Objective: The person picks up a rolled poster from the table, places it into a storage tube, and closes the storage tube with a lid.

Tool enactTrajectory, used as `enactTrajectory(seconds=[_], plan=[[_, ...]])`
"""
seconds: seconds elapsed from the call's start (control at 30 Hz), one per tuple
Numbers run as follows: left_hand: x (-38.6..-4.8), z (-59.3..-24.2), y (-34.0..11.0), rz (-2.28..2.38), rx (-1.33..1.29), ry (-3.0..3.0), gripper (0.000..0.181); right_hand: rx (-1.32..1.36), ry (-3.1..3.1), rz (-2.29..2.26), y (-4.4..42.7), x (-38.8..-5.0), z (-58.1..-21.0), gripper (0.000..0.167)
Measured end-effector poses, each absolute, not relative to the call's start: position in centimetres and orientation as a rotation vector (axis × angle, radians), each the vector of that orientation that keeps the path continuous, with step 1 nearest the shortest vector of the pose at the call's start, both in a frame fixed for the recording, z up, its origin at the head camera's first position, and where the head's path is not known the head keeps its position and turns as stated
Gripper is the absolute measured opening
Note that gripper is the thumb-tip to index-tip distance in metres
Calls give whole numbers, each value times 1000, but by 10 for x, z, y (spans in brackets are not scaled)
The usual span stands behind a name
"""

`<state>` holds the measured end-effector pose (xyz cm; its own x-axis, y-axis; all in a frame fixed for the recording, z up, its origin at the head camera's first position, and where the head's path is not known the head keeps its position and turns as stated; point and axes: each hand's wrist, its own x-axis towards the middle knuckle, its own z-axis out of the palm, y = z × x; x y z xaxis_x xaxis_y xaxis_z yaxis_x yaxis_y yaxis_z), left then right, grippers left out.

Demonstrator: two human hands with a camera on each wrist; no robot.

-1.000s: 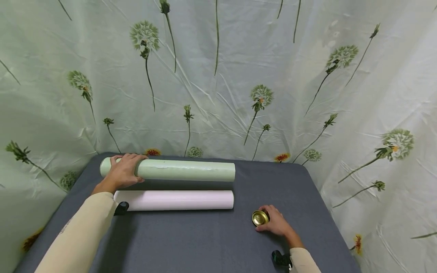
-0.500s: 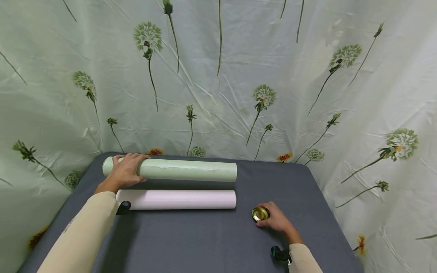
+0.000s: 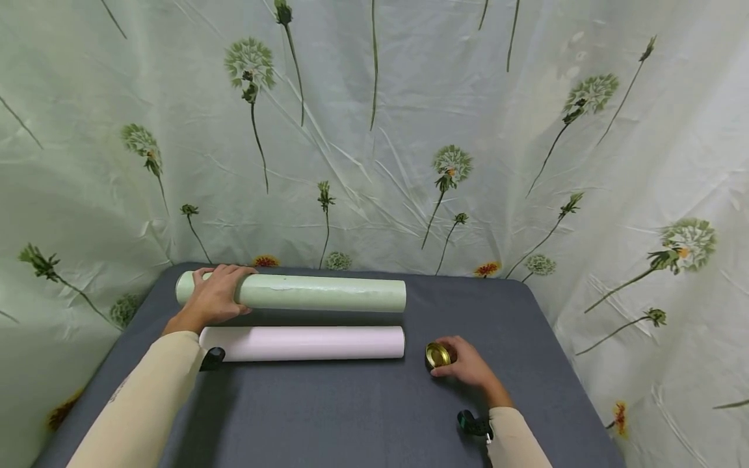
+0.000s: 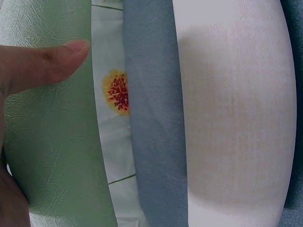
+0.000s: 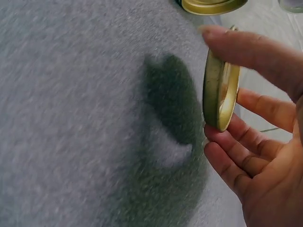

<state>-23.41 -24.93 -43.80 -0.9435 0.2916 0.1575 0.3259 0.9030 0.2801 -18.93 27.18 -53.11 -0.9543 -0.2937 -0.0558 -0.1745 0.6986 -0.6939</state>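
Observation:
In the head view, my left hand (image 3: 218,296) grips a pale green roll (image 3: 328,292) near its left end, at the back of the table. In the left wrist view, the thumb (image 4: 52,66) lies across the green surface; most fingers are hidden. A pale pink roll (image 3: 310,343) lies parallel in front of it. My right hand (image 3: 468,364) pinches a gold jar lid (image 5: 217,92) between thumb and fingers, right of the pink roll. In the right wrist view the lid stands on edge, apart from its shadow on the cloth.
A dark grey cloth (image 3: 328,416) covers the table, with a floral curtain (image 3: 374,162) behind and at the sides. At the right wrist view's top edge are another gold lid (image 5: 213,5) and part of a clear object (image 5: 291,4), both cut off.
My right hand has moved a little left and farther from me with the lid, which has turned slightly. The left hand and both rolls stay where they were.

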Motion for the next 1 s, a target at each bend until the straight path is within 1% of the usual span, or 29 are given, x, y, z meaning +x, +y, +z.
enactTrajectory(seconds=[0.17,0.43,0.8,0.93,1.0], plan=[[-230,-438,-249,-461,-472,-2955,70,-352,2746,-1127,267,-194,-528,63],[-228,-435,-247,-451,-471,-2945,72,-385,2748,-1133,265,-201,-519,60],[-224,-435,-246,-468,-452,-2951,70,-310,2737,-1211,258,-203,-509,64],[-222,-436,-246,-466,-458,-2948,70,-324,2735,-1261,256,-206,-509,69],[-222,-436,-245,-467,-460,-2950,69,-331,2731,-1285,256,-206,-508,70]])
